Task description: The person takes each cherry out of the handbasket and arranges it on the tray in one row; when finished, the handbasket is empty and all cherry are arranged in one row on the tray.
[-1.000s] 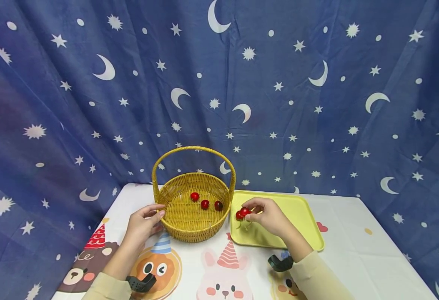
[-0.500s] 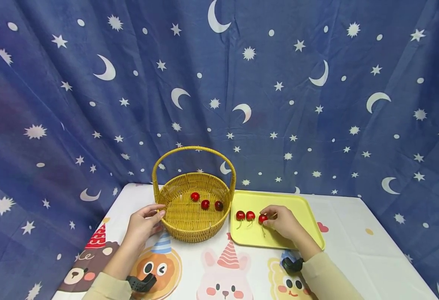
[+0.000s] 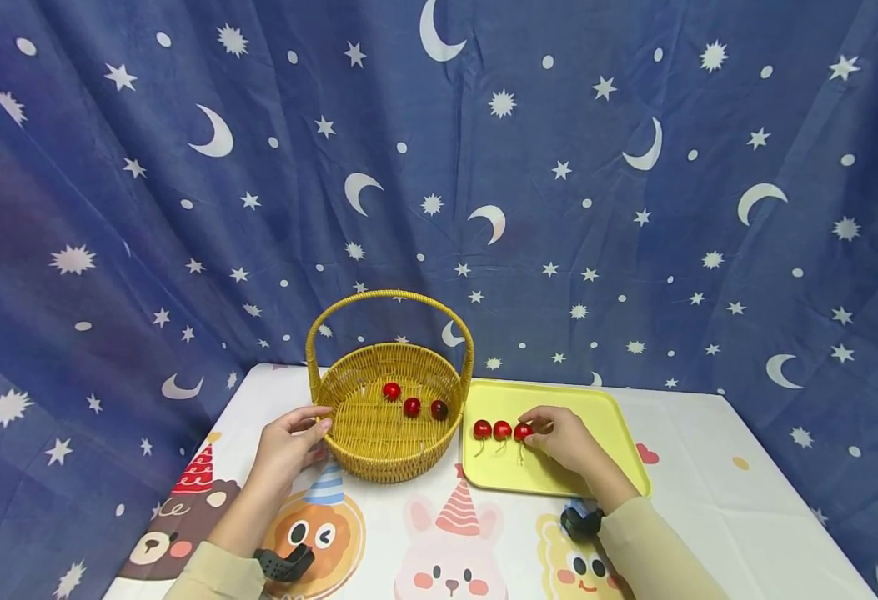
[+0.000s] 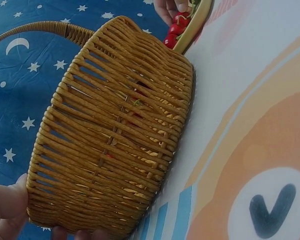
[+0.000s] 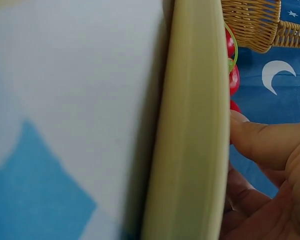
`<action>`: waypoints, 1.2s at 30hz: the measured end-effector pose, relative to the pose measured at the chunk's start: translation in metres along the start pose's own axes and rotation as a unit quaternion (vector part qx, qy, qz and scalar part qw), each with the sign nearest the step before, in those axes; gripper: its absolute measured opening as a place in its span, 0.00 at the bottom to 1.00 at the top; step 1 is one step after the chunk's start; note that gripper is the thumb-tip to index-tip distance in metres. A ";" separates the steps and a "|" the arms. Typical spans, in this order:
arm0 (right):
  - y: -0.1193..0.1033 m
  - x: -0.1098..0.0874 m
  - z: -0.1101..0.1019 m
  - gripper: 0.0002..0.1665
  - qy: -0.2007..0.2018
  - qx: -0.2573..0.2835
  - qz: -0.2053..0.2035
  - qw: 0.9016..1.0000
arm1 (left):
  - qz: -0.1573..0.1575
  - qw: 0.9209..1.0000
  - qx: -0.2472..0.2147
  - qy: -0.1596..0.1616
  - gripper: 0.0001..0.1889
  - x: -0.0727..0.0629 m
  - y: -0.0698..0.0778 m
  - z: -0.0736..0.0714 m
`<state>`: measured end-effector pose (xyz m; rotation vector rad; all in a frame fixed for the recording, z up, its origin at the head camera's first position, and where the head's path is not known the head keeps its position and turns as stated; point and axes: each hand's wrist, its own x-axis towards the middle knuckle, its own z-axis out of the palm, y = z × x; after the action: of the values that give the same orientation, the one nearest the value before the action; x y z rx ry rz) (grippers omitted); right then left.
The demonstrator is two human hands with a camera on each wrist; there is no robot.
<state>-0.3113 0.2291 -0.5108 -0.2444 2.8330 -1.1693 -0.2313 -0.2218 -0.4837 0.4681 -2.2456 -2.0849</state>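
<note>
My left hand [image 3: 291, 443] grips the left rim of a yellow woven basket [image 3: 389, 469] with a tall handle. In the left wrist view the thumb [image 4: 10, 200] lies at the rim and several fingertips show under the basket's side. Three red cherries lie on the basket's floor, among them a dark one [image 3: 439, 409]. To the right, my right hand [image 3: 564, 439] pinches a red cherry [image 3: 522, 432] over the yellow tray [image 3: 589, 408]. Left of it in the same row lie a middle cherry [image 3: 502, 430] and a left cherry [image 3: 482, 429], stems toward me.
The tray stands close beside the basket's right side. A white tablecloth [image 3: 709, 500] with cartoon animals covers the table. Behind rises a blue curtain [image 3: 529, 250] with moons and stars. The basket's handle [image 3: 389, 293] arches high above its bowl.
My right hand moved from the tray's left side rightward to a third cherry, then shifted it slightly left, closer to the other two. My left hand stayed on the basket.
</note>
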 end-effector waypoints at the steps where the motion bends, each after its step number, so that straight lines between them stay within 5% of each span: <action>1: 0.000 0.000 0.000 0.17 0.000 0.001 0.000 1.000 | -0.001 1.000 0.001 0.000 0.21 0.000 0.000 0.000; 17: -0.012 -0.008 -0.011 0.24 0.001 0.024 -0.014 1.000 | 0.005 1.000 -0.003 -0.004 0.21 0.001 -0.002 0.000; 25: -0.064 -0.025 -0.015 0.27 0.000 0.062 -0.082 0.995 | 0.002 1.000 0.002 0.003 0.21 0.001 -0.001 0.000; 36: -0.135 -0.026 0.025 0.30 -0.065 0.102 -0.150 0.981 | 0.001 1.000 0.010 0.003 0.20 -0.001 0.001 0.001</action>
<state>-0.2659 0.1225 -0.4334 -0.7272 2.6004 -1.4265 -0.2306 -0.2201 -0.4830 0.4728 -2.2645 -2.0581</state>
